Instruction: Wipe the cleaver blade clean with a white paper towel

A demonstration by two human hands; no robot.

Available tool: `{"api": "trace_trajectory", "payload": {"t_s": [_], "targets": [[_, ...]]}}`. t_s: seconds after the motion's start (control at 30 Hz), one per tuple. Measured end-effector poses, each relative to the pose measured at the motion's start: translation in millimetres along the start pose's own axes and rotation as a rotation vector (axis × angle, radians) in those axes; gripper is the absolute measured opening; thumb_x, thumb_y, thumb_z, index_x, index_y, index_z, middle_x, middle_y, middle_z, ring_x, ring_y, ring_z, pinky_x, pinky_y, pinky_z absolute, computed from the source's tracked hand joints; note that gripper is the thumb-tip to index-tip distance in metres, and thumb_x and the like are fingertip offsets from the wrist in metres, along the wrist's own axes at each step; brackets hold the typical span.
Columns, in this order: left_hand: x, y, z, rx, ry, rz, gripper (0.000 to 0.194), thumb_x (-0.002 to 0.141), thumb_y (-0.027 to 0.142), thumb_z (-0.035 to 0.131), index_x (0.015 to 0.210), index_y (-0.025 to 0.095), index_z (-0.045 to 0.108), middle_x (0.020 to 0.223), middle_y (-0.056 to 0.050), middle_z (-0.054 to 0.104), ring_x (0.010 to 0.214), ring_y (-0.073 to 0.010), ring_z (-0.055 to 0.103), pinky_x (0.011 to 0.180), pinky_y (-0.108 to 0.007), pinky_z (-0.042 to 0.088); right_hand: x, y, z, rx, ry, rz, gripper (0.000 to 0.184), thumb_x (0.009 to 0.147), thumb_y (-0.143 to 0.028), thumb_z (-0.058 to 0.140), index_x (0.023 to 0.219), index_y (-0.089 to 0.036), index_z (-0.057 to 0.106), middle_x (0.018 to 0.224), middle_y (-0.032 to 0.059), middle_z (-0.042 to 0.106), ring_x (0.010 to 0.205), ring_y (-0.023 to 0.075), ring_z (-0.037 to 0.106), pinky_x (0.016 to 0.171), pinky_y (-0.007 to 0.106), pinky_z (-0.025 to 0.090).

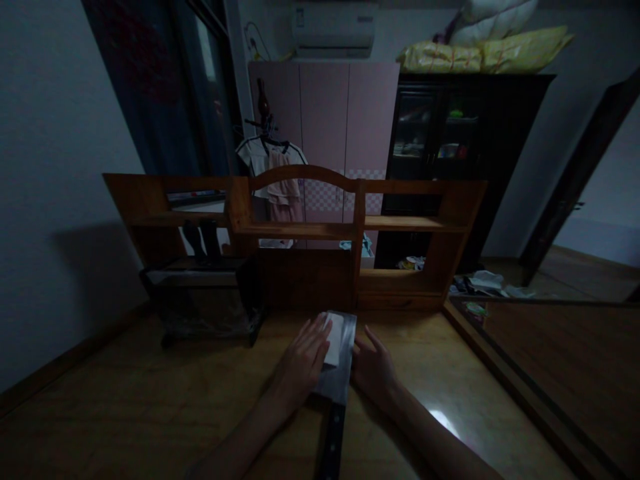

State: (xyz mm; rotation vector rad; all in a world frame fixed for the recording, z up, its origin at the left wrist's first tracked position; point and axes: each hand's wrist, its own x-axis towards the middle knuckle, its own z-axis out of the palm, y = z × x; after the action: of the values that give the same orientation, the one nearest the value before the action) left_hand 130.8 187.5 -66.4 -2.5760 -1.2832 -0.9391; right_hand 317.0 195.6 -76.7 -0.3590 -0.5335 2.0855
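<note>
Left hand [303, 360] fingers close together, laid over the white block [335, 340] on the cleaver [344, 363]'s blade. Right hand [376, 375] fingers partly spread at the cleaver's right edge — contact unclear. Black rack [200, 307] beyond-left of cleaver; air conditioner [334, 27] far beyond — label unreadable.

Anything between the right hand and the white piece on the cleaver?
Nothing visible blocks the right hand; only a bare strip of the cleaver separates it from the white piece. The left hand covers that piece's left side.
</note>
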Motion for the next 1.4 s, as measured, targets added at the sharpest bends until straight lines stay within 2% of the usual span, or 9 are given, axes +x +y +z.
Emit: {"api": "trace_trajectory", "payload": {"t_s": [0.1, 0.17, 0.4, 0.53, 0.7, 0.83, 1.0, 1.2, 1.4], "targets": [[1, 13, -5.9, -0.078, -0.188, 0.168, 0.044, 0.101, 0.025, 0.028, 0.145, 0.024, 0.028, 0.148, -0.002, 0.031, 0.138, -0.0155, 0.024, 0.113, -0.039, 0.028, 1, 1, 1, 0.014, -0.023, -0.014, 0.041, 0.092, -0.047, 0.042, 0.104, -0.013, 0.062, 0.084, 0.0086, 0.069, 0.08, 0.0237, 0.064, 0.08, 0.038, 0.046], [0, 17, -5.1, -0.096, -0.237, 0.185, 0.043, 0.101, 0.026, 0.028, 0.144, 0.024, 0.03, 0.147, -0.001, 0.033, 0.138, -0.0146, 0.024, 0.113, -0.038, 0.028, 2, 2, 0, 0.015, -0.031, -0.017, 0.043, 0.092, -0.047, 0.041, 0.099, -0.011, 0.063, 0.085, 0.0109, 0.068, 0.084, 0.0252, 0.063, 0.081, 0.04, 0.046], [-6, -2, 12.7, -0.025, -0.141, 0.04, 0.041, 0.1, 0.025, 0.029, 0.141, 0.021, 0.037, 0.145, -0.004, 0.037, 0.136, -0.0161, 0.029, 0.113, -0.04, 0.029, 0, 0, -6, -0.016, 0.021, -0.004, 0.036, 0.09, -0.048, 0.047, 0.105, -0.018, 0.061, 0.084, 0.0041, 0.068, 0.08, 0.0218, 0.063, 0.077, 0.035, 0.047], [-9, -14, 24.2, 0.027, -0.096, -0.007, 0.041, 0.1, 0.021, 0.029, 0.139, 0.015, 0.04, 0.143, -0.008, 0.04, 0.136, -0.0174, 0.029, 0.113, -0.041, 0.03, -1, 0, -2, -0.005, 0.036, 0.014, 0.035, 0.091, -0.048, 0.046, 0.102, -0.019, 0.061, 0.086, 0.0047, 0.069, 0.076, 0.021, 0.063, 0.074, 0.034, 0.047], [-6, -13, 19.6, 0.006, -0.049, -0.098, 0.041, 0.1, 0.022, 0.029, 0.139, 0.013, 0.038, 0.144, -0.009, 0.038, 0.136, -0.0177, 0.027, 0.112, -0.042, 0.031, -2, -1, -1, -0.026, -0.01, -0.002, 0.037, 0.092, -0.048, 0.044, 0.107, -0.018, 0.06, 0.088, 0.0057, 0.069, 0.074, 0.0209, 0.063, 0.074, 0.035, 0.048], [-1, 3, -0.9, -0.068, -0.066, 0.002, 0.042, 0.101, 0.024, 0.028, 0.143, 0.021, 0.032, 0.147, -0.003, 0.032, 0.138, -0.0156, 0.022, 0.115, -0.041, 0.024, -1, 0, -2, -0.02, 0.002, -0.006, 0.036, 0.091, -0.047, 0.046, 0.107, -0.018, 0.06, 0.089, 0.0061, 0.069, 0.082, 0.023, 0.064, 0.077, 0.037, 0.048], [0, 19, -11.4, -0.185, -0.271, 0.201, 0.042, 0.102, 0.027, 0.027, 0.144, 0.027, 0.031, 0.147, 0.001, 0.031, 0.137, -0.0148, 0.025, 0.114, -0.038, 0.027, 1, 1, 0, 0.001, 0.023, -0.02, 0.037, 0.09, -0.045, 0.044, 0.097, -0.013, 0.063, 0.088, 0.0116, 0.069, 0.089, 0.0273, 0.063, 0.08, 0.042, 0.047], [0, 15, -7.4, -0.174, -0.272, 0.135, 0.043, 0.102, 0.026, 0.024, 0.144, 0.025, 0.03, 0.148, 0.002, 0.029, 0.138, -0.0126, 0.021, 0.115, -0.037, 0.023, 1, 2, -1, 0.005, 0.005, -0.007, 0.041, 0.09, -0.048, 0.045, 0.1, -0.013, 0.062, 0.092, 0.0115, 0.068, 0.089, 0.0268, 0.063, 0.081, 0.041, 0.047], [-3, 2, 6.5, -0.075, -0.168, 0.043, 0.041, 0.101, 0.024, 0.028, 0.141, 0.021, 0.037, 0.146, -0.004, 0.034, 0.137, -0.0153, 0.025, 0.115, -0.04, 0.026, -1, 0, 0, -0.015, 0.04, -0.02, 0.033, 0.09, -0.046, 0.048, 0.105, -0.019, 0.06, 0.093, 0.0053, 0.069, 0.083, 0.0214, 0.064, 0.077, 0.036, 0.048]]}}
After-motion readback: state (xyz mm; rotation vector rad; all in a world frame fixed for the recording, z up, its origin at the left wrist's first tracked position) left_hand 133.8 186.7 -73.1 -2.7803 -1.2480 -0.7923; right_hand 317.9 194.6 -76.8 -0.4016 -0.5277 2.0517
